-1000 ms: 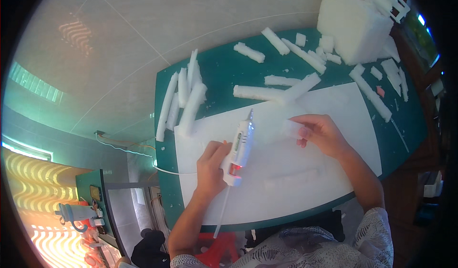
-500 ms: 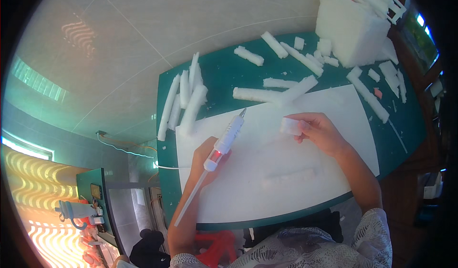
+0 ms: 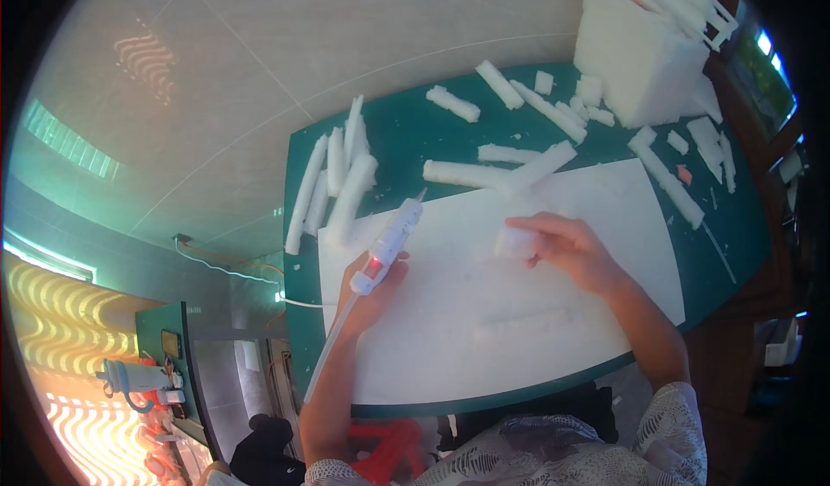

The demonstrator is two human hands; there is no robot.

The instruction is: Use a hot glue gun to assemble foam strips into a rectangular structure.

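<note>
My left hand point(image 3: 373, 289) is closed around a white hot glue gun point(image 3: 395, 235), its metal tip pointing up and away to the right. A long glue stick point(image 3: 331, 348) trails out of its back end over my forearm, and a red light glows on its body. My right hand point(image 3: 566, 248) pinches a small white foam block point(image 3: 514, 245) between thumb and fingers, above the white board point(image 3: 450, 365). On the board below my right hand lies a white foam strip point(image 3: 529, 323), faint against the white surface.
Foam strips point(image 3: 350, 194) lie at the left of the green table point(image 3: 398, 140); more strips point(image 3: 471, 173) lie along the board's far edge. A large white foam box point(image 3: 635, 58) stands at the far right among scraps. A white cord point(image 3: 304, 303) crosses the left edge.
The glue gun has moved left and slightly down with my left hand. My right hand has shifted a little left and down with the foam block, its index finger now straighter.
</note>
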